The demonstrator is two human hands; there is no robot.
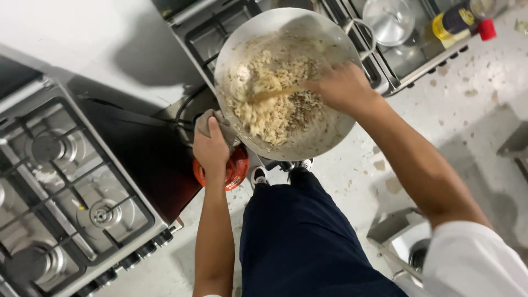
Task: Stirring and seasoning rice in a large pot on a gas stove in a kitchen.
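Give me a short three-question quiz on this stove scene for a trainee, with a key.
1. True or false: the right hand holds a wooden utensil in the food.
2. What does the left hand grip the edge of the wok through? A) a bare palm B) a grey cloth C) metal tongs
3. Fill in: the bottle lying at the top right holds yellow liquid and has a ____ cap.

Key:
1. True; its far end is blurred among the rice-like food.
2. B
3. red
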